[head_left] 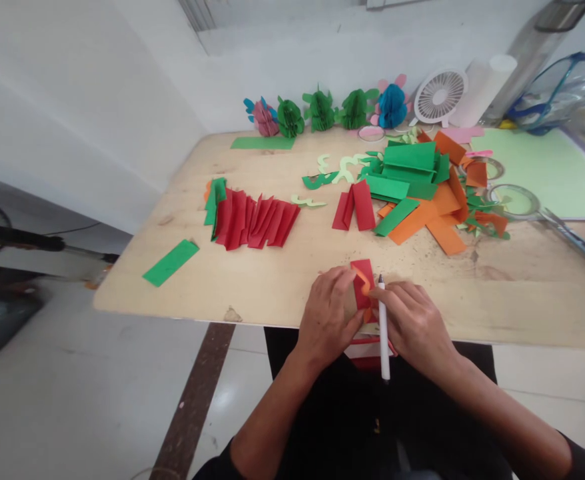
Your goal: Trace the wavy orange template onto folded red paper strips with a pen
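Observation:
At the table's front edge lies a folded red paper piece [363, 270] with a curved orange paper shape [361, 280] on top of it. My left hand [326, 310] is closed at the red paper's left side, its fingertips pressing on the paper. A white pen [384, 333] with a dark tip sits in my right hand [415, 320], whose fingers are closed round it and touch the orange shape. Part of the orange shape's lower end is hidden by my fingers. Below the edge, something red and white shows near my lap.
Red folded papers [257, 220] stand in a row at the left; a green strip [171, 263] lies nearer. Green [409, 157] and orange [445, 237] papers are heaped at the right, beside tape rolls and a cutter [572, 239]. Paper figures [320, 110] and a fan [441, 97] line the wall.

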{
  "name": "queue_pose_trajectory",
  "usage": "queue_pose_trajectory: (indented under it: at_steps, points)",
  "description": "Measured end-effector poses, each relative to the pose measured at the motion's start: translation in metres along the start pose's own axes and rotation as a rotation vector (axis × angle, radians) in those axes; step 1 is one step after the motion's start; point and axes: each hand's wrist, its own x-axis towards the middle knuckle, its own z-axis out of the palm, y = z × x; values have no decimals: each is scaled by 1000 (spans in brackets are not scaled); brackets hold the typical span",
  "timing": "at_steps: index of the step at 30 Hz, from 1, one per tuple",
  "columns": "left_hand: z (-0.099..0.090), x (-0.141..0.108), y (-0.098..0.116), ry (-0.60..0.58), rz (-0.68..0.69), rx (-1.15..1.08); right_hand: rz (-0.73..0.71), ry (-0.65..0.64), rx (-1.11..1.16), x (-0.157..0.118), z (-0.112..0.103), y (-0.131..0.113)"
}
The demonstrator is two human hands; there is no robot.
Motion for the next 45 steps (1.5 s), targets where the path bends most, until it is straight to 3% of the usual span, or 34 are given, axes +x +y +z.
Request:
queue_pose_trajectory:
  at_steps: [6,12,19,24,35,45]
  points:
    - [1,-2,-1,46,-50,-39,5,-9,-12,-1,0,-2]
    - [0,2,1,-17,23,-25,8,-6,-35,-1,1,-4]
    - [0,3,3,-3,18,-19,-16,63,-9,2,0,-4]
    - [0,3,1,-19,11,-37,-65,24,17,9,2,-6]
    - [-1,0,1,70,7,-69,-17,9,-16,12,5,-7]
    - [1,1,0,56,-19,-38,-15,33,17,8,7,-3]
